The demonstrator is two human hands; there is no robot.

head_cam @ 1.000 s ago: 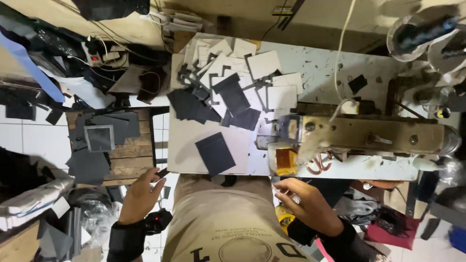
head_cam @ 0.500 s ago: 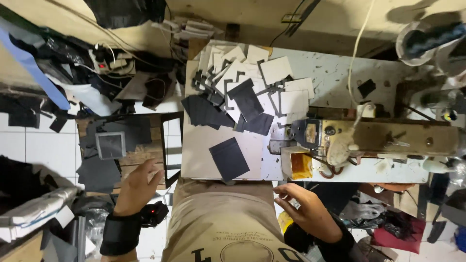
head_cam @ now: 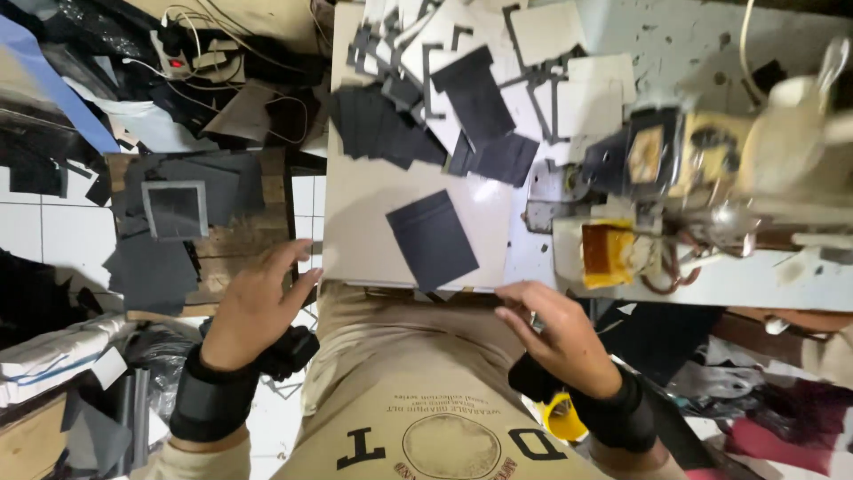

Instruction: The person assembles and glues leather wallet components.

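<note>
Both hands have risen to the table (head_cam: pixel 373 231) edge: left hand (head_cam: pixel 253 307) open, empty, beside it; right hand (head_cam: pixel 551 333) loosely curled, empty, just below the dark rectangular piece (head_cam: pixel 433 240).

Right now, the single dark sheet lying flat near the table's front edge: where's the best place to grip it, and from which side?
Take the dark sheet at its near corner, which seems to reach or just overhang the table's front edge. It lies flat and tilted, so a top pinch probably won't bite; slide a thumb under from the front. The right hand is closest; the left hand sits off the table's left side.
</note>
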